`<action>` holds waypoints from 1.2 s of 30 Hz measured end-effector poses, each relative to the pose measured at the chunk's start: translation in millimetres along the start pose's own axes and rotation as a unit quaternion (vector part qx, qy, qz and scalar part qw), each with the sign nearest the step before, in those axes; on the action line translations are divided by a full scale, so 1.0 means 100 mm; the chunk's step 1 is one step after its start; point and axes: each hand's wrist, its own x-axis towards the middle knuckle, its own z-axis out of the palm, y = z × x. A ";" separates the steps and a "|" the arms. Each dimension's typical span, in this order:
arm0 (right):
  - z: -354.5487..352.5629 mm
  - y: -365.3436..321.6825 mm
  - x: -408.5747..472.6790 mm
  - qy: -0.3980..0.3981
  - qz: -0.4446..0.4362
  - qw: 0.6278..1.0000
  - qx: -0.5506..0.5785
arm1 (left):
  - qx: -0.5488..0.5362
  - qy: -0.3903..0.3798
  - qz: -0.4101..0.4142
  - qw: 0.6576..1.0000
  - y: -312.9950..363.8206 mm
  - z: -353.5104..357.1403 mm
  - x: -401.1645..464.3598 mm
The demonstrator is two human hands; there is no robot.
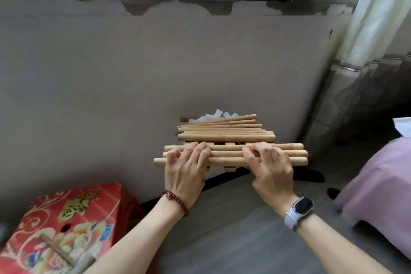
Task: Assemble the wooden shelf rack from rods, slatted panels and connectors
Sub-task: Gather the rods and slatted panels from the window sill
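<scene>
Nearest, a red patterned box [60, 227] at lower left. Beyond, left hand [184, 169] and right hand [270, 169], fingers curled over three long rods [229, 155] atop slatted panels [230, 143]. Farther, more rods [224, 132], then white connectors [216, 115]. Probably still sorting parts; next, lifting rods clear.

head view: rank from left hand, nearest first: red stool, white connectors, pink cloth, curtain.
From the left hand:
1. white connectors, just beyond the rod pile, up and right.
2. red stool, lower left.
3. pink cloth, far right.
4. curtain, upper right, by the window.
</scene>
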 end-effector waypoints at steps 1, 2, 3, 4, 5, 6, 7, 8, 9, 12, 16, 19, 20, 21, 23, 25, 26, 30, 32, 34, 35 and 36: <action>0.20 -0.02 -0.18 -0.003 -0.001 1.000 0.003 | 0.001 -0.003 -0.002 1.000 0.00 0.21 -0.17; 0.40 -0.06 -0.36 -0.004 -0.004 1.000 0.007 | 0.000 -0.005 -0.005 1.000 0.00 0.41 -0.35; 0.60 -0.08 -0.54 -0.005 -0.007 1.000 0.010 | -0.001 -0.005 -0.009 1.000 0.00 0.62 -0.53; 0.79 -0.11 -0.71 -0.008 -0.012 1.000 0.015 | -0.001 -0.004 -0.011 1.000 -0.01 0.82 -0.70; 0.97 -0.14 -0.89 -0.006 -0.018 1.000 0.017 | 0.001 -0.002 -0.013 1.000 -0.02 1.02 -0.88; 1.19 -0.19 -1.11 -0.003 -0.025 0.999 0.021 | 0.005 0.003 -0.017 1.000 -0.02 1.25 -1.11; 1.38 -0.24 -1.30 -0.006 -0.028 0.999 0.028 | 0.004 0.004 -0.021 1.000 -0.03 1.44 -1.31; 1.51 -0.27 -1.45 -0.011 -0.030 0.999 0.031 | 0.003 0.009 -0.023 1.000 -0.03 1.59 -1.46; 1.69 -0.33 -1.66 -0.011 -0.032 0.999 0.035 | 0.002 0.012 -0.025 1.000 -0.04 1.77 -1.67; 2.13 -0.50 -2.18 -0.025 -0.035 0.998 0.041 | 0.013 0.000 -0.048 0.999 -0.04 2.21 -2.21; 2.56 -0.70 -2.78 -0.056 -0.037 0.995 0.069 | 0.006 -0.042 -0.065 0.997 -0.01 2.63 -2.85; 2.79 -0.80 -3.13 -0.080 -0.038 0.992 0.090 | -0.007 -0.092 -0.092 0.991 0.02 2.83 -3.19; 2.86 -0.83 -3.23 -0.085 -0.040 0.991 0.096 | -0.010 -0.106 -0.101 0.989 0.03 2.89 -3.30; 2.93 -0.86 -3.33 -0.090 -0.044 0.990 0.099 | -0.011 -0.120 -0.109 0.987 0.05 2.96 -3.41; 3.04 -0.91 -3.50 -0.099 -0.051 0.988 0.104 | -0.012 -0.143 -0.122 0.982 0.09 3.06 -3.60; 3.13 -0.94 -3.67 -0.111 -0.051 0.986 0.109 | -0.010 -0.154 -0.128 0.980 0.13 3.15 -3.75; 3.16 -0.95 -3.75 -0.118 -0.050 0.986 0.109 | -0.008 -0.153 -0.128 0.980 0.15 3.20 -3.80; 3.26 -0.92 -3.97 -0.113 -0.056 0.986 0.109 | -0.003 -0.120 -0.126 0.985 0.23 3.34 -3.95; 3.28 -0.91 -4.09 -0.118 -0.064 0.985 0.106 | 0.006 -0.122 -0.123 0.985 0.29 3.38 -4.05; 3.29 -0.90 -4.23 -0.143 -0.067 0.981 0.114 | 0.003 -0.141 -0.121 0.983 0.34 3.40 -4.15; 3.28 -0.89 -4.30 -0.160 -0.065 0.978 0.118 | 0.002 -0.159 -0.117 0.980 0.36 3.41 -4.18; 3.27 -0.87 -4.38 -0.181 -0.061 0.974 0.119 | 0.003 -0.187 -0.108 0.976 0.39 3.43 -4.22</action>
